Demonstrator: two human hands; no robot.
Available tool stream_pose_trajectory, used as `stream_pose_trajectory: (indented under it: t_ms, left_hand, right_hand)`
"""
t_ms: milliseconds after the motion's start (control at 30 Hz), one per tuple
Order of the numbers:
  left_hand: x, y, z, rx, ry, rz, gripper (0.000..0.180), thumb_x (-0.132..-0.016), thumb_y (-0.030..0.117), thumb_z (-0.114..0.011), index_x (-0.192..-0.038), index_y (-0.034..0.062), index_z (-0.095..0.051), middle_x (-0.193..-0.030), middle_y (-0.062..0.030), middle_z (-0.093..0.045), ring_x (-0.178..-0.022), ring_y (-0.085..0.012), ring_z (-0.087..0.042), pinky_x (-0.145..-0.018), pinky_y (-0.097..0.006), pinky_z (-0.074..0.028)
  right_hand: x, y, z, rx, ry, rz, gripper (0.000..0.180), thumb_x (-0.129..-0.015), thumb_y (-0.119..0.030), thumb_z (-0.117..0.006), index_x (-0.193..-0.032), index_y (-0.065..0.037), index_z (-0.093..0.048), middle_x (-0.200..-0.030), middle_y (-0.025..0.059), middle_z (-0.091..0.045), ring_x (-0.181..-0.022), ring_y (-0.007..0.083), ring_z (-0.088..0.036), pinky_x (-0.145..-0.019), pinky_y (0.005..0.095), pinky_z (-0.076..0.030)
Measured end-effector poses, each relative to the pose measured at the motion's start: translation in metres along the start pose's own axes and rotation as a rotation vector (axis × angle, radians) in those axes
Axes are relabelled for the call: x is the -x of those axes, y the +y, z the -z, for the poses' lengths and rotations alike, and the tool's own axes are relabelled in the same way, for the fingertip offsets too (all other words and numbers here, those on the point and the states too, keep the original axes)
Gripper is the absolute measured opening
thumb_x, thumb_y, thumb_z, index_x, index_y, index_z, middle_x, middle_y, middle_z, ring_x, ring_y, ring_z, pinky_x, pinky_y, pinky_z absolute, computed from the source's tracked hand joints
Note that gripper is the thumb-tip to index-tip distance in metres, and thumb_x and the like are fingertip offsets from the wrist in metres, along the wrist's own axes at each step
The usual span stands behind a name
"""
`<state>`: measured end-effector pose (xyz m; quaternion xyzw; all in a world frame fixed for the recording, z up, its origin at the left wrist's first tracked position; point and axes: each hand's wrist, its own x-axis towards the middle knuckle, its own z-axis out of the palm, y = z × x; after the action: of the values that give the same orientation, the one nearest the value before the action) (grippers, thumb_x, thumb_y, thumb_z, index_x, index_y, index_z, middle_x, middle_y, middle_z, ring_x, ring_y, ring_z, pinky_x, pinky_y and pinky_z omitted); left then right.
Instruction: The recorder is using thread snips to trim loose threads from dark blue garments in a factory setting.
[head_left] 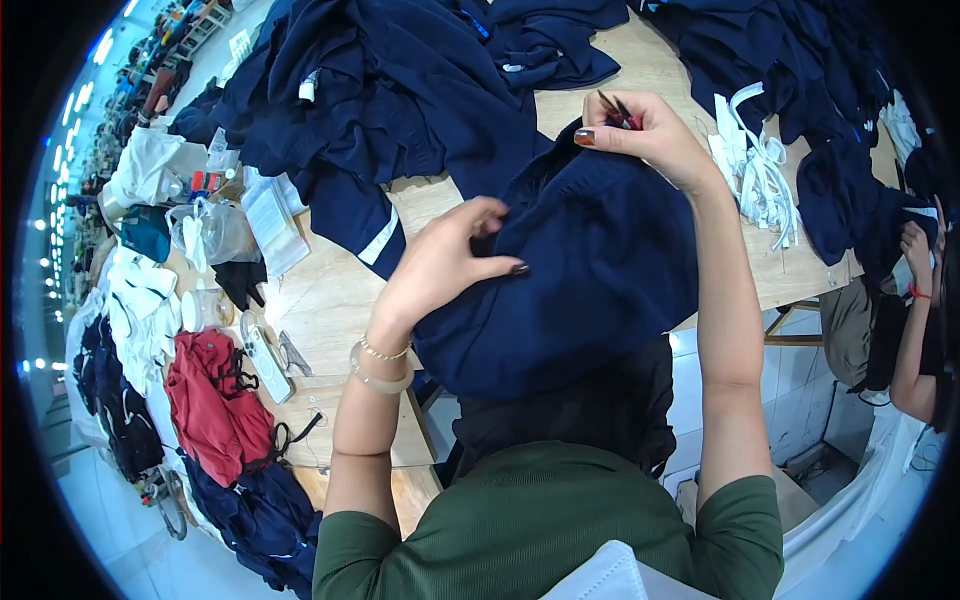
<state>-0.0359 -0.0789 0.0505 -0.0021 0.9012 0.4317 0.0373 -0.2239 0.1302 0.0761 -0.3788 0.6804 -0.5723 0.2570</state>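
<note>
A navy garment (590,270) with a gathered, elastic-looking waistband hangs over the table's near edge in front of me. My right hand (640,140) pinches its upper edge between thumb and finger. Small thread snips (627,119) with red handles and dark blades are also in that hand, blades pointing up and left. My left hand (455,250) is at the garment's left side, thumb and fingers apart, the thumb lying against the cloth. Whether its fingertips press on the fabric is hard to see.
Navy garments (350,90) are heaped on the wooden table (335,335). White strips (755,175) lie at the right. Leftward are a phone (265,357), a red bag (212,400) and plastic bags (210,235). Another person's hand (915,250) is at the far right.
</note>
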Motion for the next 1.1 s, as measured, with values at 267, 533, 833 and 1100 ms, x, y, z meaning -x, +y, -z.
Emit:
stream_pose_trajectory:
  t_ms: [267, 533, 833, 1100]
  left_hand:
    - [-0.025, 0.009, -0.017, 0.585, -0.26, 0.107, 0.021, -0.08, 0.008, -0.07, -0.096, -0.0063, -0.066, -0.081, -0.004, -0.067, -0.075, -0.0076, -0.058, -0.072, -0.024, -0.05]
    - [-0.007, 0.035, -0.025, 0.991, -0.068, 0.177, 0.02, -0.084, 0.005, -0.07, -0.102, -0.0028, -0.068, -0.09, -0.0014, -0.069, -0.08, -0.006, -0.061, -0.079, -0.021, -0.049]
    - [-0.007, 0.042, -0.026, 0.239, 0.426, -0.235, 0.021, -0.073, 0.015, -0.076, -0.085, -0.001, -0.072, -0.15, -0.0135, -0.03, -0.13, -0.0266, -0.034, -0.099, -0.034, -0.035]
    - [-0.002, 0.044, -0.025, 0.562, 0.291, -0.48, 0.021, -0.073, 0.009, -0.07, -0.093, 0.0015, -0.071, -0.112, -0.0128, -0.065, -0.12, -0.0287, -0.05, -0.111, -0.049, -0.026]
  right_hand:
    - [-0.02, 0.009, 0.013, 0.013, 0.065, 0.104, 0.021, -0.083, -0.022, -0.072, -0.076, -0.007, -0.061, -0.071, -0.0026, -0.057, -0.07, 0.0044, -0.052, -0.067, 0.0201, -0.04]
    - [-0.021, 0.066, -0.029, 0.344, 0.089, -0.023, 0.022, -0.084, -0.016, -0.07, -0.095, 0.001, -0.062, -0.084, 0.0055, -0.058, -0.079, 0.012, -0.055, -0.077, 0.0263, -0.046]
    - [0.073, 0.036, -0.006, 0.143, 0.584, -0.133, 0.037, -0.089, -0.011, -0.062, -0.122, 0.005, -0.057, -0.102, 0.0093, -0.063, -0.094, 0.0153, -0.059, -0.086, 0.0272, -0.047]
    - [0.118, 0.005, -0.037, 0.026, 0.477, -0.26, 0.038, -0.091, -0.012, -0.063, -0.126, -0.003, -0.055, -0.108, 0.0088, -0.064, -0.1, 0.0125, -0.058, -0.09, 0.0246, -0.044]
